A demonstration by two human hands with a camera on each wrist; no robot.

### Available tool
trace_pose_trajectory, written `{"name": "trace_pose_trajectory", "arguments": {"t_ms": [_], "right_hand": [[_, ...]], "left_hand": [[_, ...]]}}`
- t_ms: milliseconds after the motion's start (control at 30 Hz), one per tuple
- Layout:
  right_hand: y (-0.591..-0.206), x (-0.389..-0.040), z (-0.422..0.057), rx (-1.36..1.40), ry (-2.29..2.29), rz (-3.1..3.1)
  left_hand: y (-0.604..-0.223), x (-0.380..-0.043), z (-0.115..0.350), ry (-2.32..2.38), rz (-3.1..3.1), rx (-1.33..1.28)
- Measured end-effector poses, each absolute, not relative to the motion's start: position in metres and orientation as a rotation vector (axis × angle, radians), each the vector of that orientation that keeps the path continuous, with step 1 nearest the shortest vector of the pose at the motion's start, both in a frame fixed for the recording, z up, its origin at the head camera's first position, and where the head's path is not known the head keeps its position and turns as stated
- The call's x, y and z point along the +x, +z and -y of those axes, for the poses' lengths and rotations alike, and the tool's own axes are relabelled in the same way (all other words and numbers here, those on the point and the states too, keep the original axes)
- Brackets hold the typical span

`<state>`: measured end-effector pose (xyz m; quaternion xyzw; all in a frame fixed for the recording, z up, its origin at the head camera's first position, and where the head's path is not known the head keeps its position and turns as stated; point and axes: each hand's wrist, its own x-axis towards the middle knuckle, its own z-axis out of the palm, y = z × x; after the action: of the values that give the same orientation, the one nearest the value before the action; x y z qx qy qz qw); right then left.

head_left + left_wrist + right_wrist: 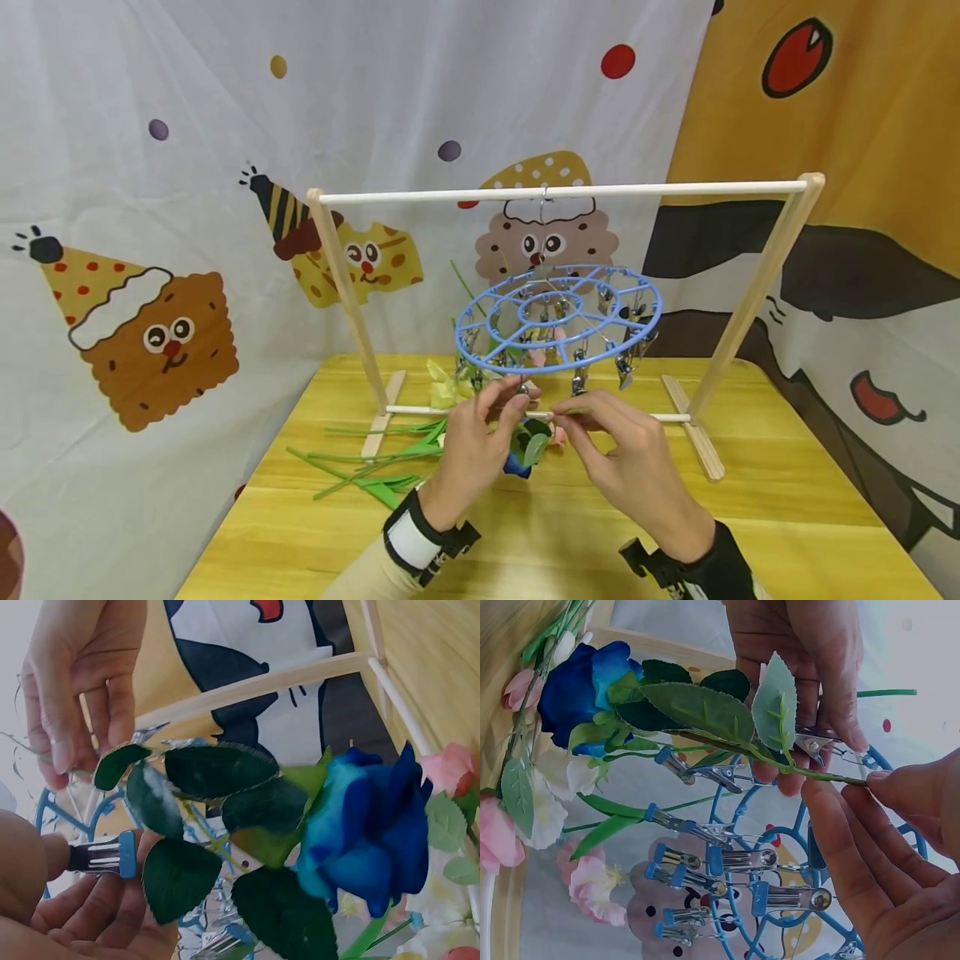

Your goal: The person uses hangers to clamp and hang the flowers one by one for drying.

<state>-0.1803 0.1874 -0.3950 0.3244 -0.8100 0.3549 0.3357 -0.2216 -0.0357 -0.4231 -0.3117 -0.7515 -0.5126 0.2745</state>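
Hands, head view: your left hand [480, 433] pinches a clip [522, 388] under the blue hanger [558, 317]; your right hand [626, 454] pinches the stem [570, 412] of the rose [525, 454], just beside that clip.
Rose, head view: it hangs head-down between your hands, above the table [787, 500].
Rack, head view: the hanger hangs by one hook from the rail [562, 192]. Risk: a hard pull could swing it or tip the rack.
Left wrist view: thumb and finger squeeze the clip [105, 855]; leaves [221, 769] crowd it. Risk: the clip may bite a leaf instead of the stem.
Right wrist view: the stem [810, 774] lies at the clip [821, 744], fingertips [877, 780] holding its end. Whether the clip's mouth is round it, you cannot tell. Risk: released early, the rose [581, 686] would drop onto the flowers [540, 817] below.
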Motion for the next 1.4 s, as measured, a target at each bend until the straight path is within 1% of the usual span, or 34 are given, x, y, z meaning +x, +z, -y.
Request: {"name": "trace_pose_trajectory", "arguments": {"t_ms": [200,433,900,1400], "right_hand": [[-0.394,-0.183,-0.184,0.829,0.93,2.112],[-0.4,-0.187,-0.176,0.84,0.945,2.088],[-0.404,-0.195,-0.162,0.889,1.03,2.006],[-0.408,-0.201,-0.156,0.903,1.069,1.98]], "left_hand": [[-0.417,-0.224,0.046,-1.423,2.063,-0.854],[-0.413,-0.224,0.054,-1.537,2.103,-0.802],[-0.416,-0.227,0.053,-1.753,1.886,-0.729],[-0.418,-0.228,0.051,-1.684,1.877,-0.731]]}}
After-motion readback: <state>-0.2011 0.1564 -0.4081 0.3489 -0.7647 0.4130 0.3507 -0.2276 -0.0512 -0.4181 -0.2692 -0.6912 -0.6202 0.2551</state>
